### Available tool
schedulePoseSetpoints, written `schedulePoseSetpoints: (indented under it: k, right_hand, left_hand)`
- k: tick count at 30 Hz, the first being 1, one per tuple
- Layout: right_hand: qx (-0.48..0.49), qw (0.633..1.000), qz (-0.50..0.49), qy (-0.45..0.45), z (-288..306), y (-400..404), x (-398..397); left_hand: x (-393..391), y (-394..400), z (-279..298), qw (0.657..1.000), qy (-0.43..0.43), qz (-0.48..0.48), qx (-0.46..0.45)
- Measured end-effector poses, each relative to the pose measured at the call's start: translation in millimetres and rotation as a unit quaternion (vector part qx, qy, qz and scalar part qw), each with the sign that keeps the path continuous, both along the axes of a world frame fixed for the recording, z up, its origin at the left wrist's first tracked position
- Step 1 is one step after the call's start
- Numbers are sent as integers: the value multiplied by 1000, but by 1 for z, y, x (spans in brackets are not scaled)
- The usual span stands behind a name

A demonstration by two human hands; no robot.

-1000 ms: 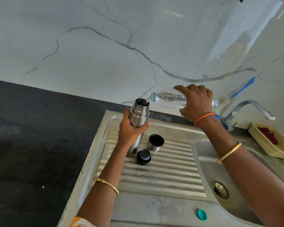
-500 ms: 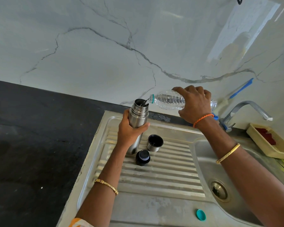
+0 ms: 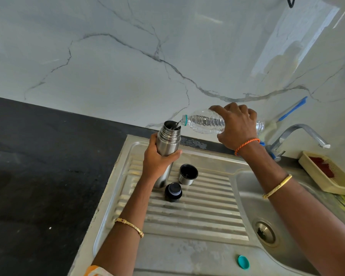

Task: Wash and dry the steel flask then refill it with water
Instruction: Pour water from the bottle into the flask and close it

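The steel flask (image 3: 167, 144) is standing upright on the ribbed draining board of the sink (image 3: 197, 220), its long axis vertical and its mouth open to the top. The left hand (image 3: 157, 158) is curling around its upper body, thumb on the near side, steadying it. Just to the right of the mouth, the right hand (image 3: 237, 126) is gripping a clear plastic bottle (image 3: 203, 122) lying nearly level, its neck pointing left and meeting the flask's rim, and a thin stream is running in. I judge the refill to be underway; the pour hinges on the neck sitting directly over that opening. The steel cup (image 3: 187, 174) and black stopper (image 3: 173, 192) are waiting just beside the flask, the teal cap (image 3: 243, 262) well apart by the front edge. No brand or writing is readable anywhere.
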State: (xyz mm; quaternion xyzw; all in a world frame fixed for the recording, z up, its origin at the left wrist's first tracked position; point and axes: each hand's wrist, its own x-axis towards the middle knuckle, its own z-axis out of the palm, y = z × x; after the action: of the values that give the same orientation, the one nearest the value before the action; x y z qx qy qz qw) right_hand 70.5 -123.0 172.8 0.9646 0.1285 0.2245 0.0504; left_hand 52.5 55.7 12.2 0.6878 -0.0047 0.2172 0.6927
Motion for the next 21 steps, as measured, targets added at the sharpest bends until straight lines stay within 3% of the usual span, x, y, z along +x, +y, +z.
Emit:
schedulePoseSetpoints:
  k: [21]
  right_hand:
    - [3,1000,2,-24,0,2,2]
  left_hand:
    - [3,0,-4,1000,2,1,-2]
